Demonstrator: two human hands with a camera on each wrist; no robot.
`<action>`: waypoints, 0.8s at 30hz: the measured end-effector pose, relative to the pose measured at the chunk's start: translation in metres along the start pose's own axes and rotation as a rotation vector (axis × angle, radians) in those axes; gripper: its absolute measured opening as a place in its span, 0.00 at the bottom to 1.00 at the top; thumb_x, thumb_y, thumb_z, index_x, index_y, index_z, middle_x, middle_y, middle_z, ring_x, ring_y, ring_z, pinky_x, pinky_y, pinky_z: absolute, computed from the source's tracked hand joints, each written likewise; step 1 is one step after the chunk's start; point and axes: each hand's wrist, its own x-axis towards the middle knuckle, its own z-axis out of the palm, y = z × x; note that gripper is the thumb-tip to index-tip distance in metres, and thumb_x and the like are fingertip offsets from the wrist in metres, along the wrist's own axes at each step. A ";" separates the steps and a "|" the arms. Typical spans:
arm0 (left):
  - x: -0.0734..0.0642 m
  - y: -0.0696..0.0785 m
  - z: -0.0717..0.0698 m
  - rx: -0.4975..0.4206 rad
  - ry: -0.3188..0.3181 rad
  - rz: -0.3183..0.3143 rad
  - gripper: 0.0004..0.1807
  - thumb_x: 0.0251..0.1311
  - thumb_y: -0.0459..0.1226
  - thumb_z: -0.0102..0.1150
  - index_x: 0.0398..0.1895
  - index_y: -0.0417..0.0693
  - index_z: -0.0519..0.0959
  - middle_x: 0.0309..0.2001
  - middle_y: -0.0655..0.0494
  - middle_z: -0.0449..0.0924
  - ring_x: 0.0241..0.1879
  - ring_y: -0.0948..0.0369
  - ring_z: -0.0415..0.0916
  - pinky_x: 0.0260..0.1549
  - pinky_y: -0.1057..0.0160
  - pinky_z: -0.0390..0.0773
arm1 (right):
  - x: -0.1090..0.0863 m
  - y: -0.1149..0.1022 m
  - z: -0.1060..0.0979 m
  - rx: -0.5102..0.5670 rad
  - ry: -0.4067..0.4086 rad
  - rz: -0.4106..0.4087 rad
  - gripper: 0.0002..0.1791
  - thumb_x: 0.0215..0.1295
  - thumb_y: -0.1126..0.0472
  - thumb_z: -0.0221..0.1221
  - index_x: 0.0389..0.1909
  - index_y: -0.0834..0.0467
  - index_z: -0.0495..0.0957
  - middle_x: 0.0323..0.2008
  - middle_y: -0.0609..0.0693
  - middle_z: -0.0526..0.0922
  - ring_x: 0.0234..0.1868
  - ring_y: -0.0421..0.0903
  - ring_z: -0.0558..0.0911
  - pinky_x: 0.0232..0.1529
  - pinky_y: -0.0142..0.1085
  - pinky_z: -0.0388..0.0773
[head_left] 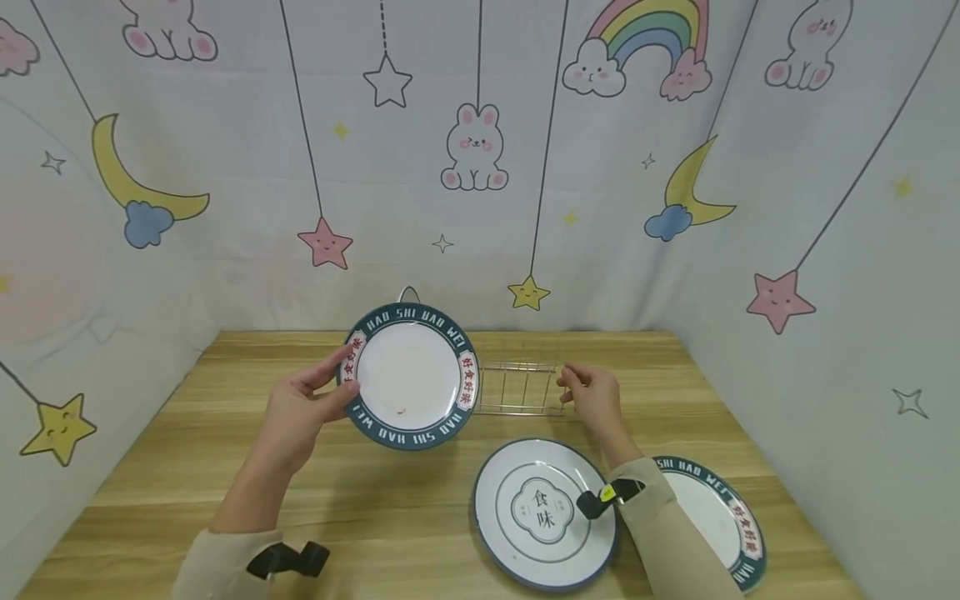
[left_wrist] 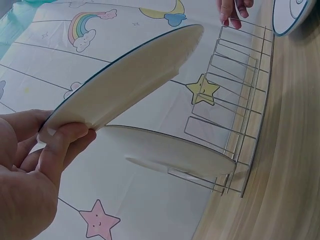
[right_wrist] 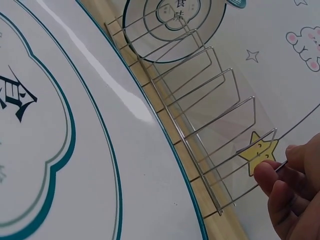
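Note:
My left hand (head_left: pixel 296 408) grips the left rim of a green-rimmed plate (head_left: pixel 408 375), thumb on its face. The plate is tilted up above the table, in front of a wire dish rack (head_left: pixel 521 414). In the left wrist view, another plate (left_wrist: pixel 170 145) stands in the rack's far-left end; the held plate hides it in the head view. At the rack's right end, my right hand (head_left: pixel 596 400) pinches an end wire between thumb and finger, clearest in the right wrist view. Several wire dividers (right_wrist: pixel 215 60) stand up between the two ends.
A white plate (head_left: pixel 498 508) with a blue rim and a printed medallion lies on the wooden table (head_left: pixel 187 467), in front of the rack. Right of it lies a green-rimmed plate (head_left: pixel 701 508), partly under my right sleeve. A patterned curtain (head_left: pixel 262 167) hangs behind the table.

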 end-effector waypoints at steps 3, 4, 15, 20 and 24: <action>0.002 0.001 0.002 -0.005 0.010 0.008 0.30 0.53 0.35 0.63 0.61 0.52 0.69 0.64 0.47 0.60 0.44 0.54 0.77 0.38 0.60 0.78 | -0.001 -0.001 0.000 -0.003 0.003 0.001 0.17 0.64 0.55 0.55 0.52 0.56 0.76 0.32 0.50 0.82 0.25 0.46 0.81 0.18 0.33 0.77; 0.003 0.001 0.003 -0.004 0.015 0.008 0.30 0.53 0.35 0.63 0.61 0.52 0.69 0.64 0.47 0.60 0.44 0.53 0.77 0.38 0.60 0.78 | -0.001 -0.001 0.000 -0.003 0.002 0.002 0.18 0.64 0.55 0.55 0.53 0.56 0.75 0.32 0.50 0.82 0.26 0.46 0.81 0.19 0.34 0.77; 0.008 0.008 0.014 -0.019 0.064 0.025 0.28 0.52 0.33 0.63 0.59 0.53 0.71 0.64 0.47 0.61 0.45 0.51 0.77 0.38 0.60 0.78 | 0.000 -0.001 0.000 0.017 0.001 0.012 0.17 0.64 0.56 0.55 0.52 0.54 0.76 0.32 0.51 0.82 0.26 0.47 0.81 0.19 0.34 0.77; 0.010 0.011 0.019 -0.035 0.077 0.036 0.27 0.52 0.32 0.63 0.58 0.52 0.72 0.64 0.48 0.61 0.45 0.50 0.76 0.37 0.60 0.78 | 0.000 0.000 0.000 0.022 -0.003 0.007 0.17 0.63 0.56 0.56 0.52 0.55 0.76 0.32 0.52 0.82 0.26 0.48 0.81 0.17 0.30 0.75; 0.013 0.013 0.022 -0.032 0.101 0.042 0.26 0.53 0.32 0.63 0.57 0.53 0.73 0.64 0.49 0.61 0.45 0.50 0.77 0.38 0.61 0.78 | 0.001 0.001 -0.001 0.020 -0.004 0.013 0.17 0.63 0.55 0.56 0.52 0.55 0.76 0.32 0.51 0.82 0.26 0.47 0.81 0.16 0.29 0.74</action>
